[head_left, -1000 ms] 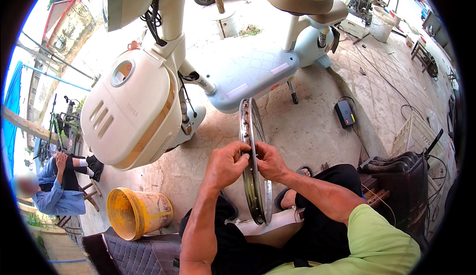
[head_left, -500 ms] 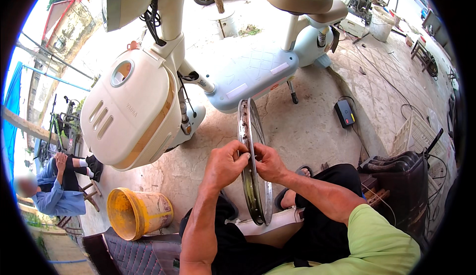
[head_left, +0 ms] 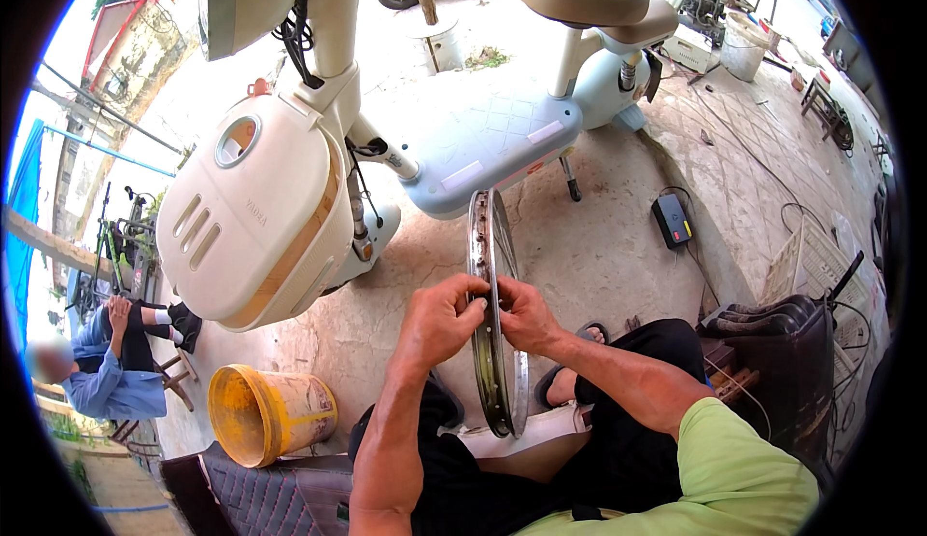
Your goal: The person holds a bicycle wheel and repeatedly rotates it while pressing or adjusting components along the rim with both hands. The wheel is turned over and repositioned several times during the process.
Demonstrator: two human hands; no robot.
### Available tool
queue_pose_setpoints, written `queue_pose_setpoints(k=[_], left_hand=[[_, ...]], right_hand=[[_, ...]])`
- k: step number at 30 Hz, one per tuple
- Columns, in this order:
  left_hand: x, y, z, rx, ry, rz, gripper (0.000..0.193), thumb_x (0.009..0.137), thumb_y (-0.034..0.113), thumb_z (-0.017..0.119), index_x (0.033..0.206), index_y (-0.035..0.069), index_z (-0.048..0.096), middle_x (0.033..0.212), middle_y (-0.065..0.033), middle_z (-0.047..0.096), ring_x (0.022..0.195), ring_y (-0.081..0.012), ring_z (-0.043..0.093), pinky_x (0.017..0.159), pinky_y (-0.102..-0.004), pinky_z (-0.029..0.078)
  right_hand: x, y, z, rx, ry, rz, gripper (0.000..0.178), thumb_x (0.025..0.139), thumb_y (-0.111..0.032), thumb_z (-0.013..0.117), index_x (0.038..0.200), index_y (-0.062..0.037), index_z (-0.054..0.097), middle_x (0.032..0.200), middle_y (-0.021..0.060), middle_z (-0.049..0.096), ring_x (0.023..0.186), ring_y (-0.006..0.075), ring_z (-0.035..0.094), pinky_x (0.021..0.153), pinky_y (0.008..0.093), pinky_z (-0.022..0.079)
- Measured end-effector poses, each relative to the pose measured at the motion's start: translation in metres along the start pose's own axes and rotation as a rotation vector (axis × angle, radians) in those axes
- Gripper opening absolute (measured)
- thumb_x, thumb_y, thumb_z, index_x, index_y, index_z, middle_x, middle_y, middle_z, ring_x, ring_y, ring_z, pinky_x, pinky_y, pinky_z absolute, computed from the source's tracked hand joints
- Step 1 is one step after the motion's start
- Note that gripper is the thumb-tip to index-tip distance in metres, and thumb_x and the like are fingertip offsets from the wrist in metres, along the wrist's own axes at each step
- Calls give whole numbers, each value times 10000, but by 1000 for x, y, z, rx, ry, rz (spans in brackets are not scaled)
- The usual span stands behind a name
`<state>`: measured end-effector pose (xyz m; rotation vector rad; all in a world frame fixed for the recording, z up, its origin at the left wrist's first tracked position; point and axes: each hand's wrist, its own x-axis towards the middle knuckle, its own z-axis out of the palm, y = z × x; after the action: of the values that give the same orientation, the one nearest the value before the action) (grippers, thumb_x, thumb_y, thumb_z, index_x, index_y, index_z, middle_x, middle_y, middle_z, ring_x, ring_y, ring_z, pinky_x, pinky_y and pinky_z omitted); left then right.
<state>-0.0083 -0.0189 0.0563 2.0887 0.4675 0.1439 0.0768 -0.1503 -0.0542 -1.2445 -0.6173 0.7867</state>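
Note:
A bare metal wheel rim (head_left: 490, 381) stands upright on edge between my knees, its outer channel turned toward me. Thin spokes show faintly on its right side. My left hand (head_left: 442, 322) is closed at the left edge of the rim, thumb and fingers pinched together near its middle. From the other side, my right hand (head_left: 526, 316) is closed on the rim with its fingers reaching in by the spokes. The two hands nearly meet. Anything small between the fingertips is hidden.
A cream and pale blue electric scooter (head_left: 256, 212) stands ahead. A yellow-stained bucket (head_left: 304, 410) is at the left, near a seated person (head_left: 121, 372). A black charger box (head_left: 671, 221) with a cable lies on the right, beyond a dark padded seat (head_left: 772, 328).
The upper part of the rim has tipped very slightly to the right. Both hands keep nearly the same place and grip.

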Motion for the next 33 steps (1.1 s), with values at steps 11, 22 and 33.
queue_pose_setpoints(k=[11, 22, 33], left_hand=[[-1, -3, -1, -6, -12, 16, 144, 848, 94, 698, 963, 9, 705, 549, 5, 501, 516, -60, 418, 503, -274, 381], [1, -4, -1, -12, -17, 16, 151, 847, 87, 689, 972, 3, 700, 556, 9, 501, 522, -58, 425, 507, -273, 383], [2, -6, 0, -9, -27, 20, 164, 855, 83, 688, 999, 6, 703, 558, 13, 493, 530, -53, 422, 511, -268, 383]], right_hand=[[1, 0, 0, 5, -8, 15, 200, 971, -104, 633, 1156, -29, 619, 1007, -8, 646, 896, 64, 587, 794, 262, 516], [1, 0, 0, -3, -14, 9, 217, 968, -102, 637, 1172, -29, 616, 1017, -14, 641, 910, 61, 586, 798, 253, 513], [0, 8, 0, 14, -38, -11, 235, 961, -94, 651, 1181, -20, 614, 1021, -15, 640, 925, 61, 588, 808, 250, 515]])
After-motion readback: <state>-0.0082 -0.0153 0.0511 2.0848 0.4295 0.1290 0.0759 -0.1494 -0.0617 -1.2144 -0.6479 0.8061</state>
